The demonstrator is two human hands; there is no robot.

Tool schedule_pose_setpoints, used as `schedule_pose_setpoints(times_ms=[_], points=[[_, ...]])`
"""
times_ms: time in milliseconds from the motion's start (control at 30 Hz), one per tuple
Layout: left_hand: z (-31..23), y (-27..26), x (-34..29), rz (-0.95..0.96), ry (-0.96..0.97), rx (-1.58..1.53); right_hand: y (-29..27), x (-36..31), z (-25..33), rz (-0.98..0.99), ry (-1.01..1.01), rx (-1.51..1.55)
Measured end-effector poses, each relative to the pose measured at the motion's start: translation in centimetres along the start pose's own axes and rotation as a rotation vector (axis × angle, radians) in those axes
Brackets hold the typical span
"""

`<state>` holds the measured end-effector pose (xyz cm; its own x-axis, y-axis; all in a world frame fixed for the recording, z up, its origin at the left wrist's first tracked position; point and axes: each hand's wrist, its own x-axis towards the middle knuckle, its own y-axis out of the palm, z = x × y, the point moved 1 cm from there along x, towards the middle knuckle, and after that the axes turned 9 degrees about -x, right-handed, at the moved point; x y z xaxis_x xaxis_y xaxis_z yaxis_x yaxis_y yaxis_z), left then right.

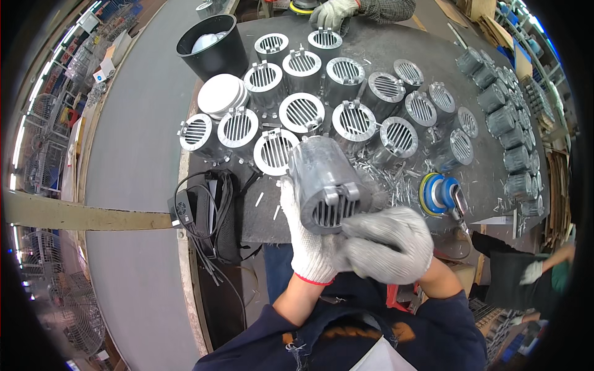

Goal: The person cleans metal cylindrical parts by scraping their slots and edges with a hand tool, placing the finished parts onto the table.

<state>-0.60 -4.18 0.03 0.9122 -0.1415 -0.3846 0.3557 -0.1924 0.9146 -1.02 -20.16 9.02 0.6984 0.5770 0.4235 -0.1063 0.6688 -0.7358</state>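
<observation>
A grey metal cylinder (318, 166) with a slotted grate at its near end and small clips on its rim is tilted toward me. My left hand (309, 250), in a white knit glove, is closed around its left side and underside. At the lower right of the grate is my right hand (393, 247), gloved and slightly blurred, its fingers drawn together. Whatever its fingertips may hold is hidden. Several similar slotted cylinders (301, 111) stand on the dark table (266, 226) just beyond. Thin metal strips (396, 179) lie scattered to the right.
A blue round sander (438, 193) rests at the right. Left are a black bag with cables (219, 216), stacked white discs (221, 94) and a black bucket (213, 49). More cylinders (513, 130) line the far right. A co-worker's gloved hand (334, 13) is at the far edge.
</observation>
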Motion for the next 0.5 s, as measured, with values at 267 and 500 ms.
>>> schedule_pose_setpoints(times_ms=[267, 500], points=[[-0.7, 3.0, -0.2, 0.094, -0.185, -0.226, -3.7, 0.6, 1.8, -0.770, -0.287, -0.032], [-0.4, 2.9, -0.9, 0.131, -0.235, -0.307, -4.9, 1.4, 0.6, -0.676, 0.023, -0.162]])
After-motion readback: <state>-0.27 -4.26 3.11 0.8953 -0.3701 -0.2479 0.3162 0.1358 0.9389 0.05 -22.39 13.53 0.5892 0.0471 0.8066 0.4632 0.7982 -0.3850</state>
